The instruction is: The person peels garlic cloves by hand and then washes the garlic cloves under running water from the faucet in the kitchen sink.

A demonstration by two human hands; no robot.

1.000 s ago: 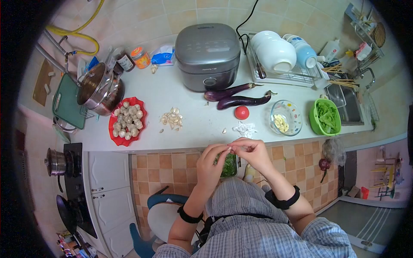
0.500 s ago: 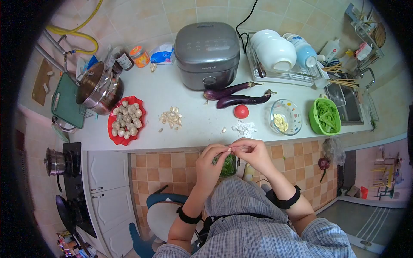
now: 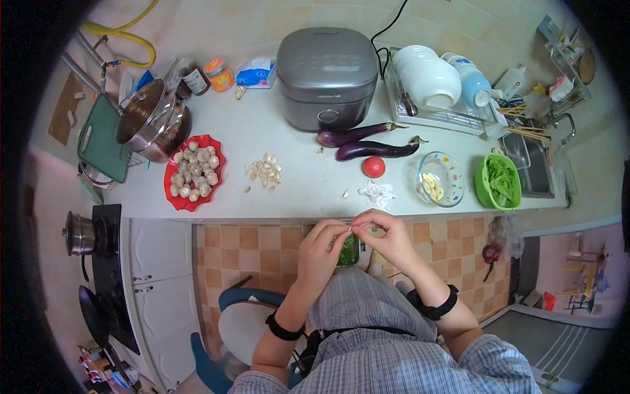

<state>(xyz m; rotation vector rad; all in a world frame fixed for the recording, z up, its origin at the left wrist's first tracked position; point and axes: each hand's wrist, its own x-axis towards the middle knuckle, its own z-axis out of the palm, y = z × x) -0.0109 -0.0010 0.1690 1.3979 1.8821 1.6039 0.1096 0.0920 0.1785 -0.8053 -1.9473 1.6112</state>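
Left hand (image 3: 319, 255) and right hand (image 3: 388, 241): fingertips pinch one small pale piece (image 3: 350, 228), mostly hidden, between them near the counter's (image 3: 302, 190) front edge. Counted: two eggplants (image 3: 377, 151), one tomato (image 3: 374, 167), one rice cooker (image 3: 328, 85), one heap of garlic cloves (image 3: 265, 172). Surface white. Kitchen; checkered tile floor (image 3: 248, 259).

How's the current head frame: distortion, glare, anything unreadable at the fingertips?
Head view: wide-angle warping, black corners; head view: pale sheen on the rice cooker; head view: the small pale piece between left hand and right hand is too tiny to identify.
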